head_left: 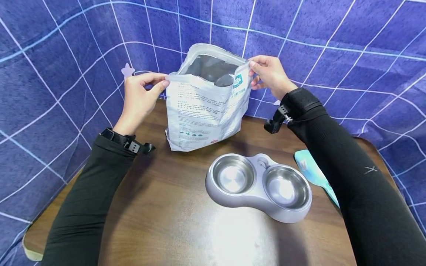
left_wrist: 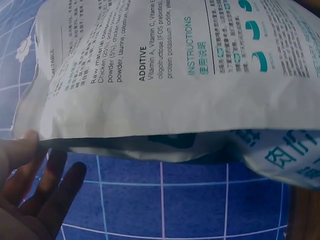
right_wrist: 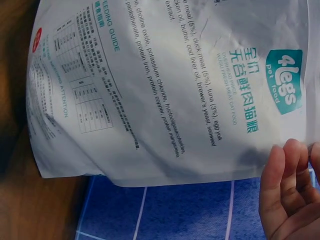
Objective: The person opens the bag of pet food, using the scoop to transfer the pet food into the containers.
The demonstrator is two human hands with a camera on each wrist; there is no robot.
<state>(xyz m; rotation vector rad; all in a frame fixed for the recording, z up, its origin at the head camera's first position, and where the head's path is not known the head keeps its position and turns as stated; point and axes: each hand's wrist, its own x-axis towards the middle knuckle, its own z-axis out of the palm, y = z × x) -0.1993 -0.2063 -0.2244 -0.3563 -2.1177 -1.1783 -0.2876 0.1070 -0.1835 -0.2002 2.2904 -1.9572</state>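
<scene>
A white cat food bag point(head_left: 199, 111) with printed text stands at the back of the table, its top gaping and showing a silvery inside. At its upper left corner my left hand point(head_left: 141, 96) pinches the edge between thumb and fingers. My right hand point(head_left: 271, 74) pinches the upper right corner. In the left wrist view, the left hand point(left_wrist: 35, 185) has its thumb and a finger at the bag's point(left_wrist: 125, 110) edge, other fingers behind. The right wrist view has the right hand point(right_wrist: 292, 190) at the bag's point(right_wrist: 175, 125) top corner, beside a teal "4Legs pet food" logo.
A grey double pet bowl point(head_left: 259, 184) with two steel dishes sits in front of the bag on the wooden table point(head_left: 159, 221). A turquoise scoop point(head_left: 311, 170) lies at the right, partly under the right forearm. Blue gridded cloth point(head_left: 213, 22) hangs behind.
</scene>
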